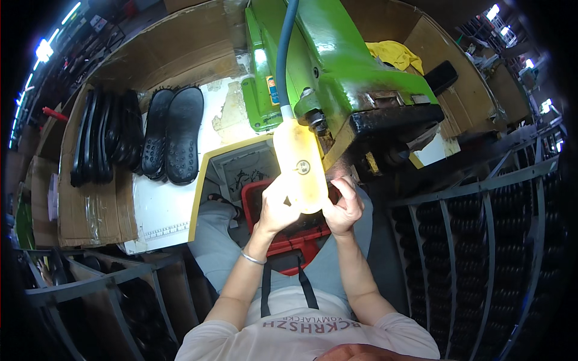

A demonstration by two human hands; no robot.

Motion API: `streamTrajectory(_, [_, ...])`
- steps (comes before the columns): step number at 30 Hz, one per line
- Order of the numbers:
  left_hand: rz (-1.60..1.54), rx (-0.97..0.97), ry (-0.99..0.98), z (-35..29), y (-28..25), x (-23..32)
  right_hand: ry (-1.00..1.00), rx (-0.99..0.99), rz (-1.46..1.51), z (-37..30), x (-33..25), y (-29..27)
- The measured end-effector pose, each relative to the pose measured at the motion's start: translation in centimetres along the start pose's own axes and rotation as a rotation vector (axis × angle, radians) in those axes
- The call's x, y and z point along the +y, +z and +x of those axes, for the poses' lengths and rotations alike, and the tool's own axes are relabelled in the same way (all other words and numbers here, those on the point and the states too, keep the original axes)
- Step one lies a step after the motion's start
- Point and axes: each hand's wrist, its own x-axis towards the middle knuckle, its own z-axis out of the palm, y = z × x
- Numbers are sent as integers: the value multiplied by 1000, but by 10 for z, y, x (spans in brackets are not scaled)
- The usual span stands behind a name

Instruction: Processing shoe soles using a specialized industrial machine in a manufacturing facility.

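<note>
Both half-curled, the left hand [277, 210] and right hand [343, 212] flank the glowing yellow oblong plastic lamp [301, 159] near the green metal machine [349, 66], presumably for light; any grip behind it, I cannot tell.

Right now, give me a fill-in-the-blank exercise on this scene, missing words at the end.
1. The large machine behind the lit lamp is mostly ____.
2. The bin below the left hand and right hand is ____.
3. The bracelet is on the person's ____ wrist.
4. The crumpled cloth is ____.

Missing words: green; red; left; yellow.
</note>
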Motion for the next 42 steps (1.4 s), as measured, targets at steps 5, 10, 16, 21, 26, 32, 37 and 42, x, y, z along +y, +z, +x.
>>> streamTrajectory(5, [-125,79,-132,-15,14,-15,579,166,568,-30,29,11])
streamTrajectory(10, [-262,170,-223,-44,40,-31,1131,128,909,-112,108,-7])
streamTrajectory(16, [-308,260,-247,-40,49,-23,1147,325,815,-85,102,-45])
streamTrajectory(21, [-241,129,-227,-25,34,-7,711,367,157,-23,79,-91])
streamTrajectory(26, [-271,273,-153,3,1,36,550,253,34,11,52,-102])
streamTrajectory(32, [-426,330,-224,-20,-53,29,520,164,215,5,29,-74])
streamTrajectory(37, [-547,349,-216,-38,-93,20,503,81,287,-6,15,-44])
streamTrajectory(42, [-770,291,-291,-61,-127,6,381,41,210,-18,6,-12])
